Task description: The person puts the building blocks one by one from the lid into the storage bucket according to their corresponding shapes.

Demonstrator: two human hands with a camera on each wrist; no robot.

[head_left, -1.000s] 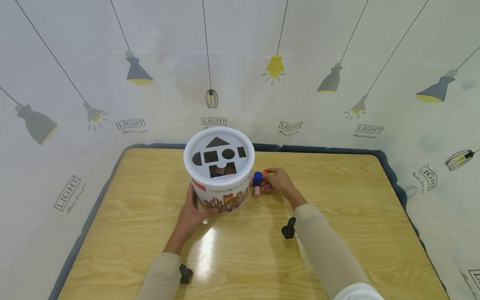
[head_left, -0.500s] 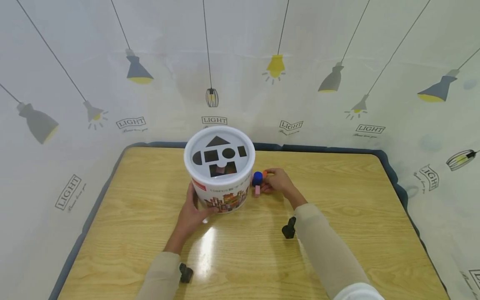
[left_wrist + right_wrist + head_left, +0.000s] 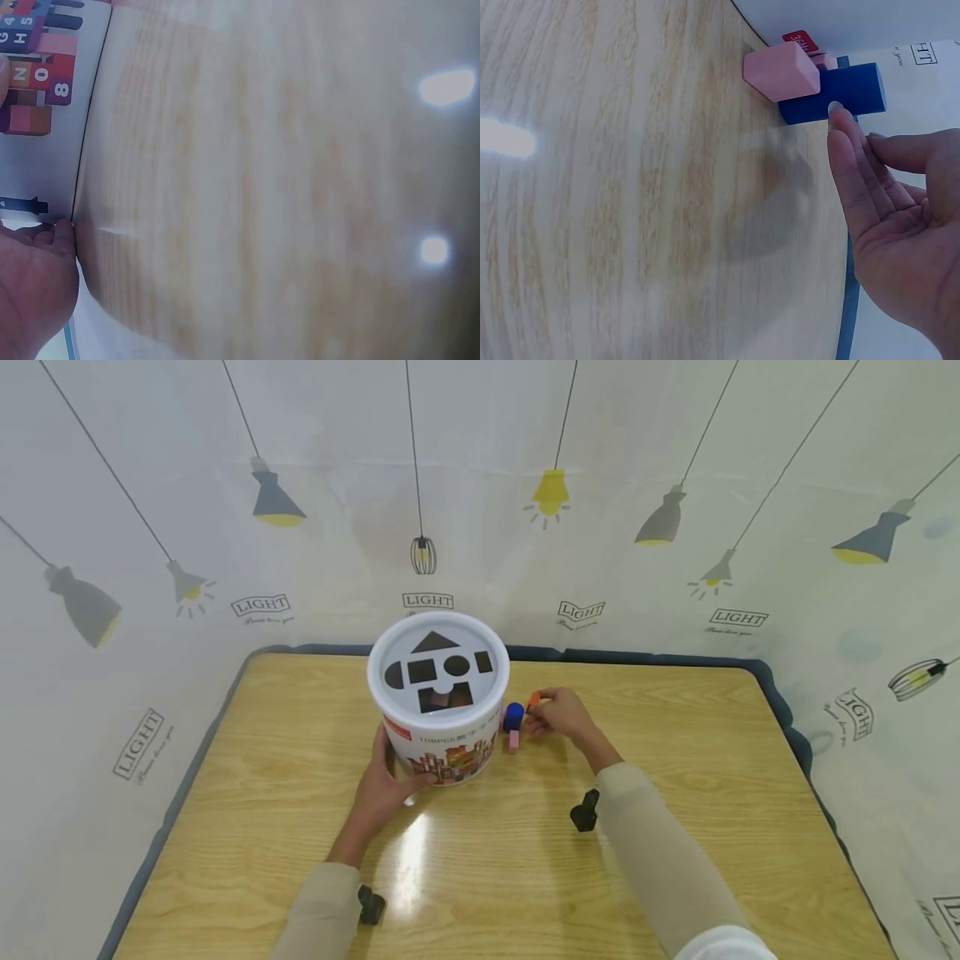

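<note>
A white block bucket [image 3: 450,752] with shape holes in its lid [image 3: 442,668] stands upright at the table's back. My left hand [image 3: 381,789] holds its lower left side, thumb across the printed front; in the left wrist view only part of that hand [image 3: 37,285] shows. Between thumb and fingertips my right hand [image 3: 562,717] pinches an orange block [image 3: 533,700], hidden from the right wrist view. Close to its fingers, right of the bucket, stands a blue cylinder [image 3: 513,717]. In front of the cylinder lies a pink block [image 3: 781,71], with another bit of pink [image 3: 823,61] behind.
The wooden table [image 3: 675,743] ends at a dark blue edge [image 3: 637,660] against a patterned wall covering [image 3: 480,510]. Black wrist mounts [image 3: 585,812] sit by both sleeves. A round white thing [image 3: 723,943] shows at the bottom edge.
My right hand has lifted slightly back and to the right with the orange block, away from the blue cylinder. The left hand and the bucket have stayed put.
</note>
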